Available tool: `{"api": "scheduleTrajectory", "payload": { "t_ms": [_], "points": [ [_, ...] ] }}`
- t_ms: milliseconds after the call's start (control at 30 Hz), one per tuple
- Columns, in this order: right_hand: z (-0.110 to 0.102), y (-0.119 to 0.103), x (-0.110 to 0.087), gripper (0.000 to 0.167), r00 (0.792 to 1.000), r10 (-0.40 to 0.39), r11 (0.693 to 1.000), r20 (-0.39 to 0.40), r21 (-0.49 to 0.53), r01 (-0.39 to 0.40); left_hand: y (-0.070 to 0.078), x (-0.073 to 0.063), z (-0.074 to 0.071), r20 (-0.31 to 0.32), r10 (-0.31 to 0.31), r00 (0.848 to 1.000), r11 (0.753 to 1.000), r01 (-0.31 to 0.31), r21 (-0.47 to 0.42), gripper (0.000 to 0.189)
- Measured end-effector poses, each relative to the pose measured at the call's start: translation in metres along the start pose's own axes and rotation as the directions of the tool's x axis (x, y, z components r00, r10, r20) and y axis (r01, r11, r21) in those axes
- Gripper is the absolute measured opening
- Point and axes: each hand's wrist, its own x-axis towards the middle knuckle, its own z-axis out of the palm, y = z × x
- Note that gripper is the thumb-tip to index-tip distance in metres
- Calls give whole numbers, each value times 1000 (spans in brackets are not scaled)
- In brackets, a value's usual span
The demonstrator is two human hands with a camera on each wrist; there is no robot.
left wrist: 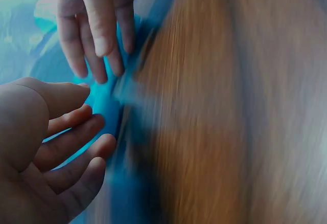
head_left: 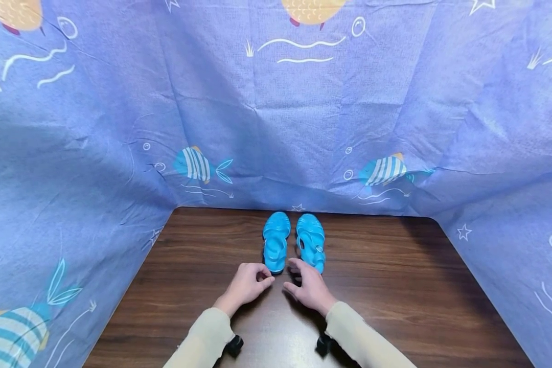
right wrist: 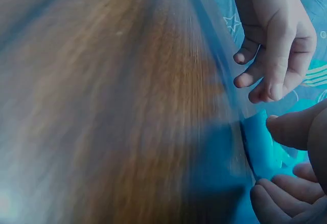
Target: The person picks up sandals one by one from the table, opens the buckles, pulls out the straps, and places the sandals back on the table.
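Observation:
Two bright blue sandals stand side by side at the table's far edge, toes toward the curtain. My left hand (head_left: 247,284) is just in front of the heel of the left sandal (head_left: 276,240), fingers loosely bent, holding nothing. My right hand (head_left: 309,286) is by the heel of the right sandal (head_left: 310,237), thumb and fingers apart. In the left wrist view, a gap separates the left thumb from the loosely curved fingers (left wrist: 76,142). The right wrist view has the right thumb (right wrist: 294,129) apart from its fingers, with blue sandal behind. Whether any fingertip touches a sandal, I cannot tell.
A dark brown wooden table (head_left: 386,286) lies under the hands. Blue curtain (head_left: 303,112) printed with fish surrounds its back and sides, meeting the far edge close behind the sandals. Black wrist devices (head_left: 234,346) sit under both forearms.

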Motion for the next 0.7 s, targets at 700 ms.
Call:
{"api": "scheduleTrajectory", "payload": {
  "t_ms": [700],
  "points": [
    [-57, 29, -29, 22, 983, -31, 994, -183, -106, 11, 51, 18, 36, 138, -66, 988, 987, 85, -138, 72]
  ]
}}
